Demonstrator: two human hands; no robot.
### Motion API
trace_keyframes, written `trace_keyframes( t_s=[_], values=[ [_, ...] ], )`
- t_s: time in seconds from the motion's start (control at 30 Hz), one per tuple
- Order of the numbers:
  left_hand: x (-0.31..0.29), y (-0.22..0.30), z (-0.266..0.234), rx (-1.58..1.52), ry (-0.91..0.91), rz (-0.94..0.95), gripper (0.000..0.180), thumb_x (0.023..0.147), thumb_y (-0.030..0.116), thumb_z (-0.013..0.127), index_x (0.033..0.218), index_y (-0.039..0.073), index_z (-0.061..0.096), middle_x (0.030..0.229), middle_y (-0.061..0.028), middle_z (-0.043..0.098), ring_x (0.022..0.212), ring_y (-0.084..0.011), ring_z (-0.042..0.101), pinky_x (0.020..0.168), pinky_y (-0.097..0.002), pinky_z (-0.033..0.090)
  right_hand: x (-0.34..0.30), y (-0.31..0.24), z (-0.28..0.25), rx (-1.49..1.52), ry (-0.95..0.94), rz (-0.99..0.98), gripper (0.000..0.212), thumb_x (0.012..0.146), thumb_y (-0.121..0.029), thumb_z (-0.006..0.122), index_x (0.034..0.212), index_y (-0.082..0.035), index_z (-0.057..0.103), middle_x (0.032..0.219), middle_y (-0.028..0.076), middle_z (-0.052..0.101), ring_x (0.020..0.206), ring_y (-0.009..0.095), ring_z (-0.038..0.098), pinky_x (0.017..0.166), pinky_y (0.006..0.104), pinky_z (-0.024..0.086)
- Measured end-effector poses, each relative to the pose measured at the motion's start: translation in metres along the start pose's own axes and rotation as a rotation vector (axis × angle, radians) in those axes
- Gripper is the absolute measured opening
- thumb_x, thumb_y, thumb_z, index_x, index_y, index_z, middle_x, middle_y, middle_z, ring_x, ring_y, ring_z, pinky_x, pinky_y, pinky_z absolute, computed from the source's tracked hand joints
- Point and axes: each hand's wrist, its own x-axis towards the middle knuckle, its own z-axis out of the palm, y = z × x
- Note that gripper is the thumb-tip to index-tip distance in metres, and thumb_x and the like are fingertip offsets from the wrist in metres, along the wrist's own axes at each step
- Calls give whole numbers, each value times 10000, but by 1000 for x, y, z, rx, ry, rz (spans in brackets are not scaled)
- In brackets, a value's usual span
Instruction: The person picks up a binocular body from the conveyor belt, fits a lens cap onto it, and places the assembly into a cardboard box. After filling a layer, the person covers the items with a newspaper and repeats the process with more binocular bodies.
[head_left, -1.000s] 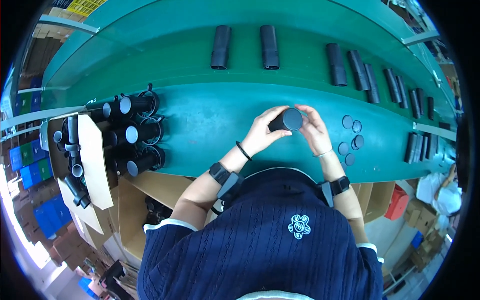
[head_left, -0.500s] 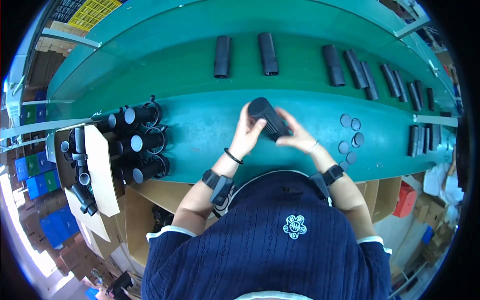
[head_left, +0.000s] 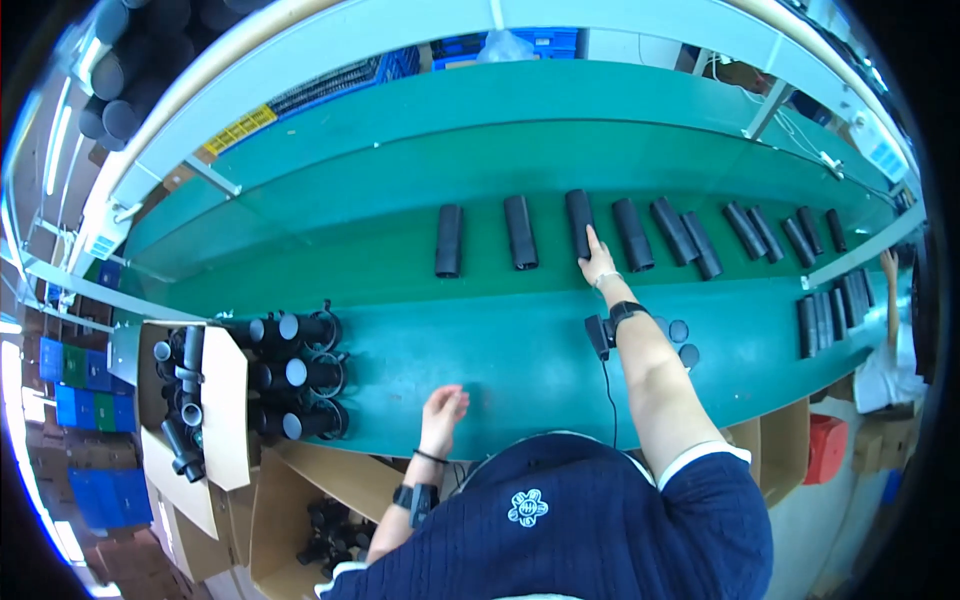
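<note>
My right arm reaches forward across the green bench, and my right hand (head_left: pixel 599 264) is closed round the near end of a black tube (head_left: pixel 578 212). That tube lies on the darker green strip in a row of similar ones. A black tube (head_left: pixel 520 232) is on its left, and another black tube (head_left: pixel 632 235) is close on its right. My left hand (head_left: pixel 443 412) hovers near the bench's front edge, fingers loosely bent and apart from the thumb, with nothing in it. Round black discs (head_left: pixel 679 331) lie beside my right forearm, which partly hides them.
Black fittings with clamp rings (head_left: pixel 318 375) are stacked at the left, beside an open carton (head_left: pixel 233 410) of black parts. More tubes (head_left: pixel 838 318) stand together at the right. A red bin (head_left: pixel 826 448) is below. Another person's arm (head_left: pixel 891 300) shows at the far right.
The black tube went from between both hands to the gap in the far row, where my right hand still holds it. My left hand let go and came back left. The view tilted up.
</note>
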Motion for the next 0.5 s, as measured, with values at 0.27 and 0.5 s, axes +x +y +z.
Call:
trace_keyframes(
  t_s=[0.27,0.5],
  values=[
    [5,-14,-12,20,-117,-6,148,908,180,602,1016,81,612,865,-42,651,763,-123,599,643,-244,473,-143,58,-82,503,160,-297,297,875,-104,622,1144,19,600,1179,132,603,1109,201,557,955,320,435],
    [15,-17,49,273,-477,-214,160,918,205,576,1020,86,609,888,-13,636,804,-93,591,673,-220,477,-437,256,-90,655,431,464,103,836,-91,616,884,-3,638,698,46,595,565,119,563,483,265,449]
  ],
)
